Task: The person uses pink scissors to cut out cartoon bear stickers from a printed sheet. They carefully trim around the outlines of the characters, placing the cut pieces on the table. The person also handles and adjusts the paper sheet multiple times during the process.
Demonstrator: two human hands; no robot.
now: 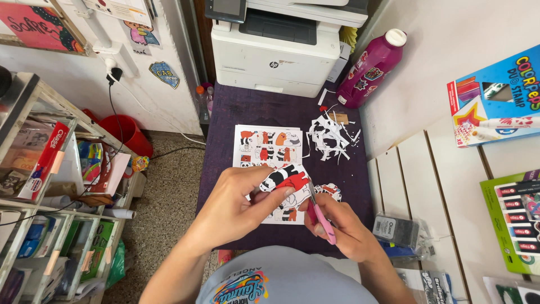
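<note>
My left hand (236,202) pinches a paper cut-out of cartoon bears (286,179), black, white and red, over a dark purple table (225,163). My right hand (340,225) grips pink-handled scissors (319,217), their blades touching the cut-out's right edge. Beneath the hands lie printed sticker sheets (267,143) with several bear pictures. A finished bear cut-out (329,191) rests just right of the scissors.
A heap of white paper scraps (329,138) lies at the table's back right. Behind stand a white printer (281,45) and a magenta bottle (371,67). Marker boxes (495,98) hang on the right wall. Shelves (50,225) and a red bucket (126,132) are at left.
</note>
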